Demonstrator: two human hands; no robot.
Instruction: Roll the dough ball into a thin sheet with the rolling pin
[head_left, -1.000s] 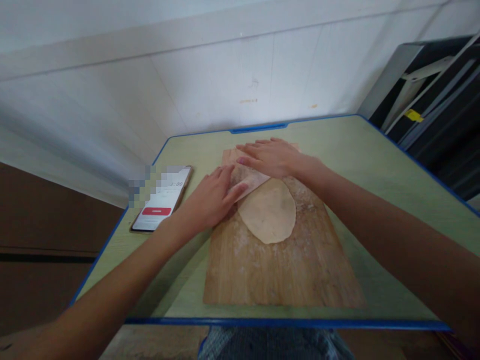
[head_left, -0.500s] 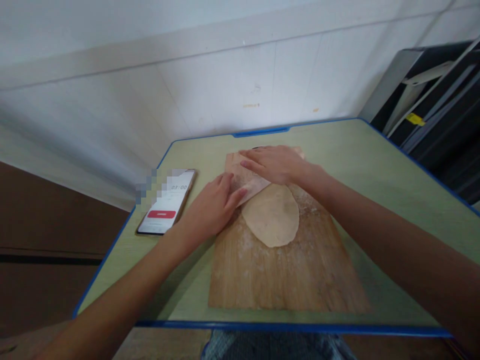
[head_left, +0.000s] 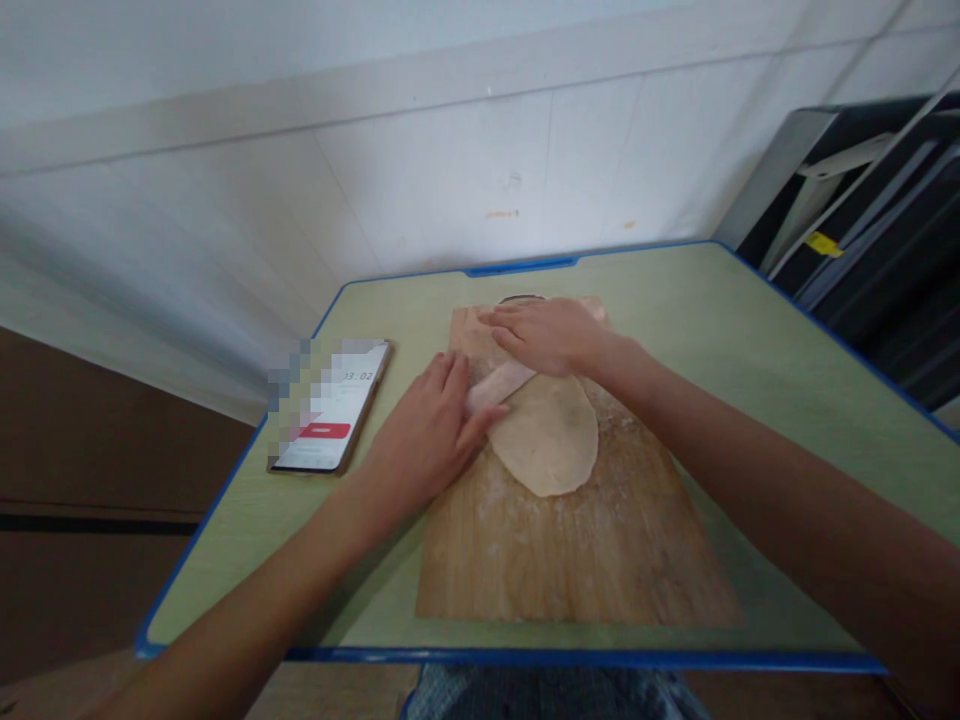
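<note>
A pale rolling pin (head_left: 501,387) lies slantwise across the far edge of a thin, flattened round of dough (head_left: 547,438). The dough rests on a flour-dusted wooden board (head_left: 570,560). My left hand (head_left: 435,420) bears on the pin's left end, fingers stretched forward and thumb apart on the near side. Over the pin's right part lies my right hand (head_left: 551,332), its palm down and fingers reaching out flat to the left. That hand hides the pin's right end. Neither hand is visibly wrapped around the pin.
A phone (head_left: 326,410) showing a timer lies left of the board on the green, blue-edged table (head_left: 750,400). Past the board's far end a dark curved rim (head_left: 521,297) shows. A white wall (head_left: 450,180) stands behind; dark folded items (head_left: 885,220) lean at the right.
My left hand and the pin's left end have shifted slightly toward me. My right hand has moved a little down and left. The phone's timer has advanced.
</note>
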